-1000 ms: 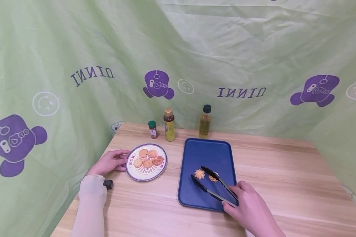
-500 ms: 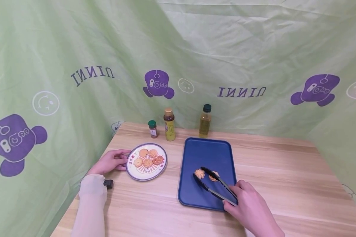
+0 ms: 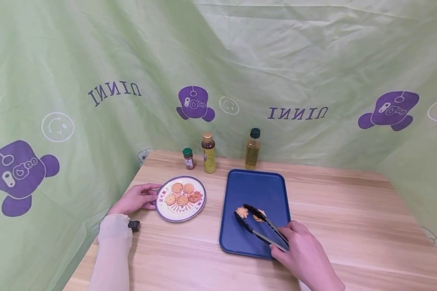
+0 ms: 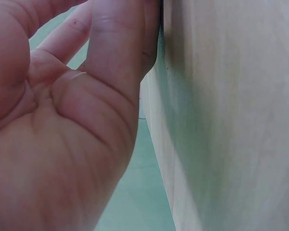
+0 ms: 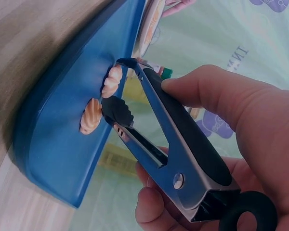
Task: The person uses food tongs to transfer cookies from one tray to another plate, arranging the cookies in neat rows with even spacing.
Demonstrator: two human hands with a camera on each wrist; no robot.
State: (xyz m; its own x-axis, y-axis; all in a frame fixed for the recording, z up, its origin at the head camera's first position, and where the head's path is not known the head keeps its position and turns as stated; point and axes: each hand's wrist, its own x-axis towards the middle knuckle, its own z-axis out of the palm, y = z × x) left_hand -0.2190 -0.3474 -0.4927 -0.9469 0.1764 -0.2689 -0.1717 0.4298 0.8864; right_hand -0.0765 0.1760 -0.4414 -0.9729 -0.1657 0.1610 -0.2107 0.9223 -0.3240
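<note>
My right hand [image 3: 306, 252] grips black-and-silver tongs [image 3: 266, 236] over a blue tray [image 3: 255, 186]. The tongs' arms stand apart, with their black tips around a star-shaped cookie [image 3: 242, 212] on the tray. A second swirled cookie [image 3: 258, 218] lies just right of the tips, partly behind one arm. In the right wrist view, both cookies lie on the tray [image 5: 53, 134] by the tips, and my thumb presses one arm of the tongs [image 5: 183, 130]. My left hand [image 3: 136, 198] holds the left rim of a white plate [image 3: 167, 214]. Several cookies [image 3: 182, 201] lie on that plate.
Along the table's back stand a small green-capped spice jar [image 3: 188, 159], a yellow-labelled bottle [image 3: 209, 155] and a dark-capped oil bottle [image 3: 253, 150]. A green printed curtain [image 3: 295, 60] hangs behind and at both sides of the wooden table [image 3: 349, 210].
The tongs' tips have come a little closer together and shifted left around the star-shaped cookie. Both cookies on the tray have slid slightly left. My left hand stays at the plate.
</note>
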